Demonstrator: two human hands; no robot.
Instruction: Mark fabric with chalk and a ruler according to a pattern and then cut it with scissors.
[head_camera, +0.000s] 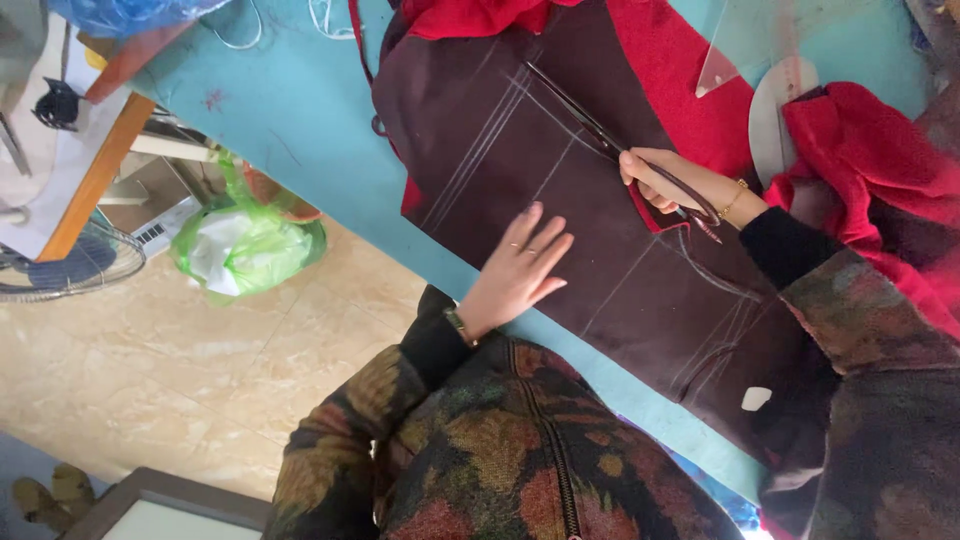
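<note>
Pressing flat with spread fingers, the left hand (517, 268) steadies the dark cloth (520, 160) on the surface (310, 120) while the right hand (668, 182), grip closed round scissors (600, 130), cuts along chalk lines.

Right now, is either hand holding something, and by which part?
The right hand holds large scissors by their handles; the left hand only presses flat on the dark maroon fabric.

Surface (300, 120): we see it running across the upper view, the floor (200, 380) below it.
Cloth (520, 180): spread on the surface.
Scissors (610, 140): on the cloth, right of centre.
Bag (245, 245): on the floor, left of the cloth.
Fan (70, 265): far left, beside the bag.
Ruler (745, 45): upper right, beyond the cloth.
</note>
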